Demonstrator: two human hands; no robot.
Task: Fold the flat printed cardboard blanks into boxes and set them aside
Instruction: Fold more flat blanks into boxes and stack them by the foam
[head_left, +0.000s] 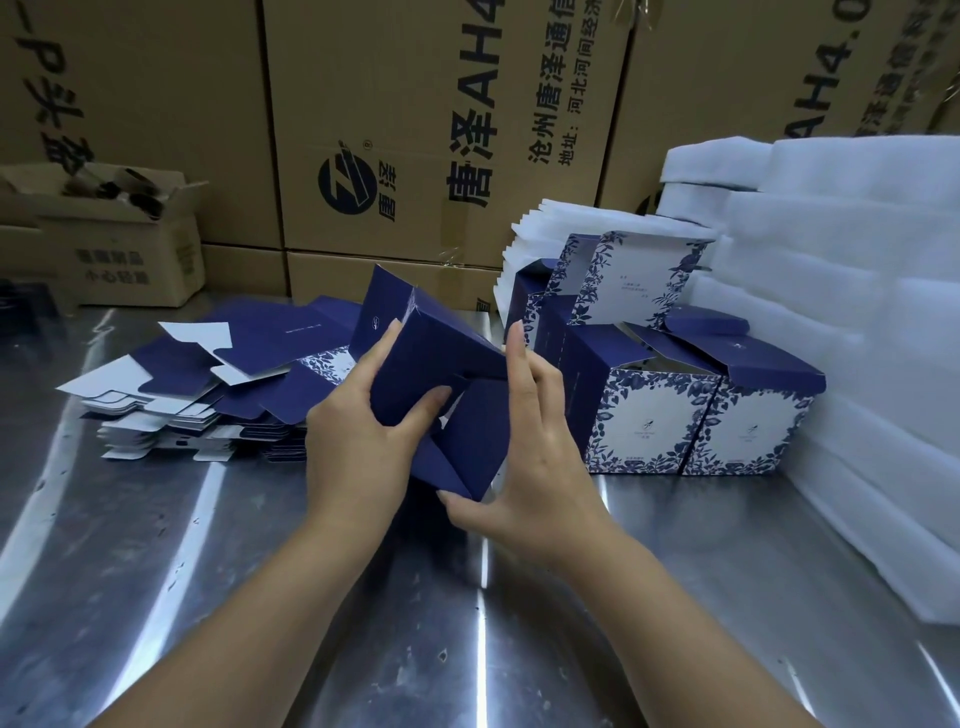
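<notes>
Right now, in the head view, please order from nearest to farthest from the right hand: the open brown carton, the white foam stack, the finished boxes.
1. The finished boxes, just right of the right hand.
2. The white foam stack, farther right.
3. The open brown carton, far back left.

Brown carton (441, 130), upper centre: rotated black print "唐泽AH4", "沧州唐泽通信", "地址:河北河间经济", plus a round "唐泽" logo. Carton at upper right (779, 67): "AH4.0". Small open carton (119, 260), left: print too blurred to read.

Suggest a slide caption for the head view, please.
Left hand and right hand fold a navy blank between flat blanks and folded boxes.
</notes>
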